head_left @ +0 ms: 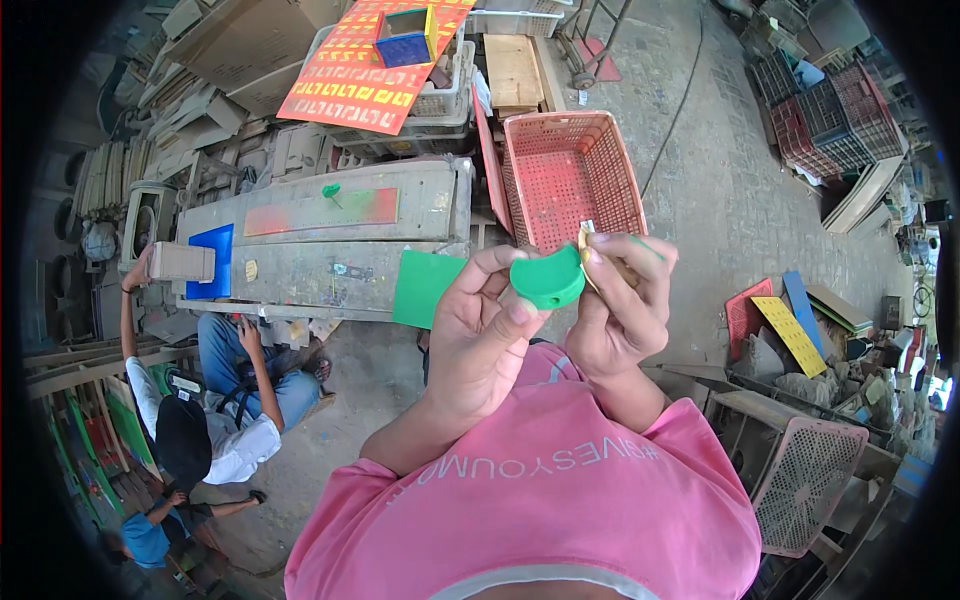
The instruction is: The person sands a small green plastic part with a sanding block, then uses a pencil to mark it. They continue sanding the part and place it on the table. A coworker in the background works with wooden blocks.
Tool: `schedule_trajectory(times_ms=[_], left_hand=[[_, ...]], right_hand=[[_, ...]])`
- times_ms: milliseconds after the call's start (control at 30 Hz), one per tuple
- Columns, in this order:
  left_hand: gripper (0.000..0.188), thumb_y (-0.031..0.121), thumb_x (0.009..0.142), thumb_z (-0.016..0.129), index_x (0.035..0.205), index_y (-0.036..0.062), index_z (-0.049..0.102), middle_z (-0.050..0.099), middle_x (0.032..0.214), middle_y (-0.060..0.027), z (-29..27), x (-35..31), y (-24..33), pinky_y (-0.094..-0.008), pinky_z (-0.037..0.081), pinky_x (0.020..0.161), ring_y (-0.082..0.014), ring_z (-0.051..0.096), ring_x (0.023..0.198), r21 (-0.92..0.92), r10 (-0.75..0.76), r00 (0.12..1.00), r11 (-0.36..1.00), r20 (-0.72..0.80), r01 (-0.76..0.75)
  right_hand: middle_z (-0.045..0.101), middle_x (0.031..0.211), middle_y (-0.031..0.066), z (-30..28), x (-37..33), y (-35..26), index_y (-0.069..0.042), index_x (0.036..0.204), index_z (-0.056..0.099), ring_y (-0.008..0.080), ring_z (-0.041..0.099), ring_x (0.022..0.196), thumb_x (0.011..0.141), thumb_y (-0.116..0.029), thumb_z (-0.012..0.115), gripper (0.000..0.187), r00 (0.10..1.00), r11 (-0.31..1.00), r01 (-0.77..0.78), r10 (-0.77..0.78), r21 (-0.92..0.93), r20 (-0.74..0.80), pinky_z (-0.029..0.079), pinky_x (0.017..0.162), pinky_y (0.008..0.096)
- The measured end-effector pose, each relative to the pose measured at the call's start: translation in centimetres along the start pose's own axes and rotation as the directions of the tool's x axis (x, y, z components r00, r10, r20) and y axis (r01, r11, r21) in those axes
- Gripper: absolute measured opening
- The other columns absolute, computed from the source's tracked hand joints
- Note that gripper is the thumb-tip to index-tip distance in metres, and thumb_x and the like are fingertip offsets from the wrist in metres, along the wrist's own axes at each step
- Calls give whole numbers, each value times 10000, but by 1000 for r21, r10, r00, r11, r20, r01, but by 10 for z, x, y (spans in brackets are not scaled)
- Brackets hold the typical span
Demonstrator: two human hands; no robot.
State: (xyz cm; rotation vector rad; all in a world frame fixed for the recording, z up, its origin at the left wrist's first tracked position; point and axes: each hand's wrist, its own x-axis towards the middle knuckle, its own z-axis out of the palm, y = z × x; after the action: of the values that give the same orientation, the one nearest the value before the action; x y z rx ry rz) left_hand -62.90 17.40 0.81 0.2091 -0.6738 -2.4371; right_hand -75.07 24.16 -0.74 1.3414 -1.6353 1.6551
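Note:
My left hand (478, 345) grips a green crescent-shaped block (547, 279) between thumb and fingers, in front of my chest. The block has a curved notch on its far side and a small hole in its near edge. My right hand (632, 305) pinches a small folded, pale yellowish piece (586, 236) beside the block's right end. It looks like paper or cloth; its exact kind is unclear. Whether it touches the block I cannot tell.
Beyond my hands stands a red plastic crate (627, 190). A worn wooden bench (330, 285) at the left carries a green sheet (424, 285) and a red-green painted strip (320, 212). Another person (235, 440) sits beside it. Stacked crates (845, 120) stand far right.

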Motion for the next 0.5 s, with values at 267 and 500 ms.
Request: schedule_trajectory(times_ms=[267, 500], left_hand=[[504, 87, 934, 503, 1368, -39, 279, 465, 1304, -197, 5, 5, 5, -428, 427, 1019, -274, 489, 1211, -119, -125, 992, 985, 26, 127], [546, 149, 927, 544, 1380, -42, 306, 477, 1304, -164, 0, 2, 0, -440, 458, 978, -247, 506, 1184, 102, -67, 995, 993, 70, 59]], right_hand=[[650, 1013, 95, -1, -5, -4, -88, 948, 714, 212, 470, 803, 653, -30, 705, 301, 999, 1000, 18, -18, -8, -36, 373, 688, 302], [653, 1025, 99, 0, -9, 0, -84, 936, 703, 216, 460, 802, 660, -36, 695, 280, 993, 991, 111, -108, 79, -44, 374, 653, 310]])
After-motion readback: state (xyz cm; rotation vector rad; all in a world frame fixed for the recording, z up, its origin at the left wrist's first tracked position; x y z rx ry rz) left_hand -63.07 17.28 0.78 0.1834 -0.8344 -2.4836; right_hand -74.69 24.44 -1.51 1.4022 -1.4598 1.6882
